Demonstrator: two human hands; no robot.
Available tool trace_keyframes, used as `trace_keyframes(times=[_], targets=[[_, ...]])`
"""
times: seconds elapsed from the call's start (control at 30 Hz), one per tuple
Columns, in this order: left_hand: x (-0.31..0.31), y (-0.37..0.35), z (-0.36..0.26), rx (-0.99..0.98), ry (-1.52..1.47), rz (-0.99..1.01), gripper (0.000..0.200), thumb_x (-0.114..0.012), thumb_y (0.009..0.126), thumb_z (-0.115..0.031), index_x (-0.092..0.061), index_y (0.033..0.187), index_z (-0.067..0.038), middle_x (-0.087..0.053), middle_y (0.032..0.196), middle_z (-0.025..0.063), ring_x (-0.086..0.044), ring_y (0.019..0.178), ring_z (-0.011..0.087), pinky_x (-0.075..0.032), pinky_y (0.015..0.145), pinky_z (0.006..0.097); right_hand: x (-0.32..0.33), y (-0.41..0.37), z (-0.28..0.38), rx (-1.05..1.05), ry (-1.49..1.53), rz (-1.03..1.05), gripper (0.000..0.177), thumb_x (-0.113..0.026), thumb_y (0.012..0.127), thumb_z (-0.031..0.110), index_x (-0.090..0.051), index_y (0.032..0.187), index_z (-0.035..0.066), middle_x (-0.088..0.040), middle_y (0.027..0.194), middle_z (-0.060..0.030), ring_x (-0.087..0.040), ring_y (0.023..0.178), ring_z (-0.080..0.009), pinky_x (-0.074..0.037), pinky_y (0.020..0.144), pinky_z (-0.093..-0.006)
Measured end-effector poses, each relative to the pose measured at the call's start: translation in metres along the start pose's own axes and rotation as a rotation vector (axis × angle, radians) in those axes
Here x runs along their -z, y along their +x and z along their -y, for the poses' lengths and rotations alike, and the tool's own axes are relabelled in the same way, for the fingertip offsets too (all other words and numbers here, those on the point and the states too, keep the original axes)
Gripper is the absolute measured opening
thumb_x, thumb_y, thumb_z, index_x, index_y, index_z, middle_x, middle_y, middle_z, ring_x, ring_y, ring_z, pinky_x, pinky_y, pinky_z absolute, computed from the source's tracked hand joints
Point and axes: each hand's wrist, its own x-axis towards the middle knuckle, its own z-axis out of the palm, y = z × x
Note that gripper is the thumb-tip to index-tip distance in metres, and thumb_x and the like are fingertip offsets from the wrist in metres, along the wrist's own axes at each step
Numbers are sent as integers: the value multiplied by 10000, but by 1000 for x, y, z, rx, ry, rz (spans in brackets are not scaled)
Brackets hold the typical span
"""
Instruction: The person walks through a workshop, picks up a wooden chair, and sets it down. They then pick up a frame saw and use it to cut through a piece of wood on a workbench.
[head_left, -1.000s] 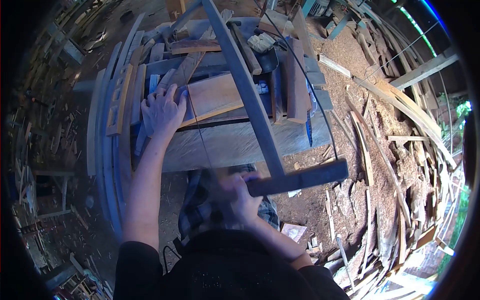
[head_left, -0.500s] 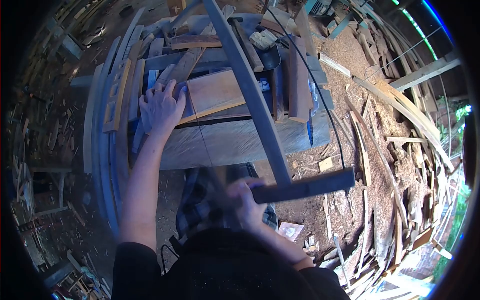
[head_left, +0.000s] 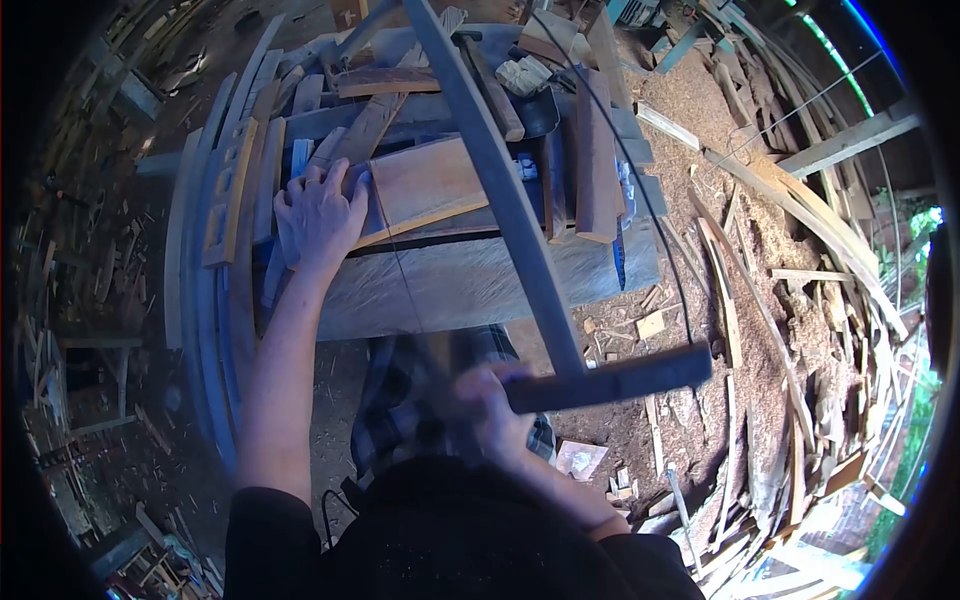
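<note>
My left hand presses down on a wooden board on the workbench, its fingers bent over the board's left part and its thumb close to the saw blade. My right hand is wrapped round the near end of a wooden frame saw, at its dark crosspiece. The thin saw blade runs from near my right hand up across the board, just right of my left thumb. Motion smears the right hand and the blade's near end. The saw's long middle bar passes over the board's right end.
The workbench carries a hammer, a thick wood block and several offcuts. Long wooden strips lie along its left side. Sawdust and scrap wood cover the ground at right.
The frame saw has shifted very slightly toward me and to the right, with my right hand still gripping it. My left hand stays on the board.
</note>
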Motion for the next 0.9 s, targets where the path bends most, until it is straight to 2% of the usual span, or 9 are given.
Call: trace_keyframes(times=[0.03,0.2,0.27,0.37,0.5,0.57,0.73,0.8,0.9], targets=[[-2,0,1,-20,-12,-36,426,-504,933,-432,-587,1271,-186,-568,1221,104,-474,1190,295,-250,1048,521,11,-8,-4,3,95,40,127,-488,929,-30,-396,924,58,-539,701,-110,-572,664,-183,-519,668,-369],[-6,-1,2,-33,-9,-79,439,-489,936,-457,-599,1264,-186,-577,1201,106,-469,1194,291,-234,1057,527,-10,12,-5,54,61,23,128,-501,923,-27,-403,919,56,-546,701,-107,-579,660,-180,-519,654,-365],[-5,1,1,-15,-11,-57,440,-484,939,-457,-593,1271,-190,-574,1206,109,-467,1199,291,-235,1056,526,-22,32,-10,-57,-184,-46,110,-511,923,-20,-420,922,43,-577,731,-111,-598,673,-175,-523,647,-351],[1,1,0,2,7,14,444,-504,930,-426,-557,1300,-188,-553,1248,105,-475,1205,308,-275,1046,529,-24,38,-12,46,-172,11,92,-510,928,-14,-433,925,36,-597,756,-114,-612,683,-171,-524,643,-337],[1,2,0,19,7,41,440,-502,932,-423,-558,1297,-183,-557,1235,104,-476,1202,313,-275,1044,533,8,-1,-4,21,-91,34,95,-506,928,-17,-432,924,42,-590,746,-113,-604,675,-170,-521,649,-335],[-6,0,2,-29,0,-74,438,-499,930,-447,-595,1272,-190,-582,1187,112,-476,1181,292,-234,1059,524,12,-13,-1,54,73,64,75,-501,930,40,-429,949,51,-558,741,-103,-565,689,-170,-498,674,-339],[-4,1,1,-18,16,-22,429,-502,935,-426,-564,1288,-189,-562,1220,95,-480,1190,308,-278,1040,534,-17,26,-11,-6,45,-15,108,-521,924,-11,-428,910,43,-583,719,-106,-600,663,-165,-517,657,-328],[-3,2,0,-5,15,-17,429,-502,935,-428,-565,1287,-191,-562,1223,94,-480,1189,306,-280,1040,532,-29,42,-13,10,-94,-42,106,-537,921,0,-437,906,33,-593,708,-108,-611,660,-163,-517,658,-320],[-2,2,0,-7,23,-11,431,-500,936,-435,-563,1288,-195,-562,1225,93,-482,1188,304,-279,1040,531,-15,25,-9,-15,-34,-38,107,-541,921,6,-438,905,28,-596,707,-108,-616,659,-165,-519,659,-318]])
